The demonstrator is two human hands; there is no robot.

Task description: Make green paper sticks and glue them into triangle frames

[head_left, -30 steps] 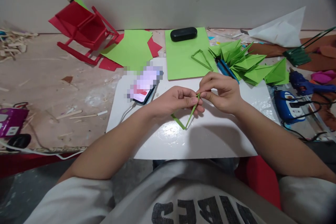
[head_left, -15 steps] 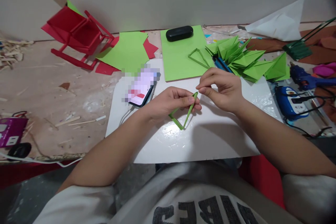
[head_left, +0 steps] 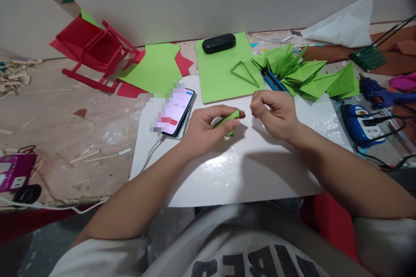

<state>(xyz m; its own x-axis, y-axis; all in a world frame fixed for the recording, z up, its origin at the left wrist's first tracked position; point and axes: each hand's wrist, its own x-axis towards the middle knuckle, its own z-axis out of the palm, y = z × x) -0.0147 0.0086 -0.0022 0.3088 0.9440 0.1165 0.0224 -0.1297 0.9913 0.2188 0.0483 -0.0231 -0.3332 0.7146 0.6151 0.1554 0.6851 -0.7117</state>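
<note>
My left hand [head_left: 203,130] is closed around a folded green paper strip [head_left: 228,119], held just above a glossy white board [head_left: 234,169]. The strip's end sticks out between thumb and fingers. My right hand [head_left: 274,112] hovers just right of it with fingers curled loosely and nothing visible in them, apart from the strip. A finished green paper triangle [head_left: 242,72] lies on a green sheet [head_left: 217,78] behind the hands.
A phone [head_left: 177,111] with a cable lies left of my hands. A black case [head_left: 218,43], folded green paper shapes [head_left: 305,75], a blue pen [head_left: 273,81], blue glue guns [head_left: 359,123], a red paper chair [head_left: 92,47] and wood scraps surround the board.
The right hand let go of the strip's tip and drew back slightly. The left hand turned the strip from an open V shape to a flatter, folded position and rose a little.
</note>
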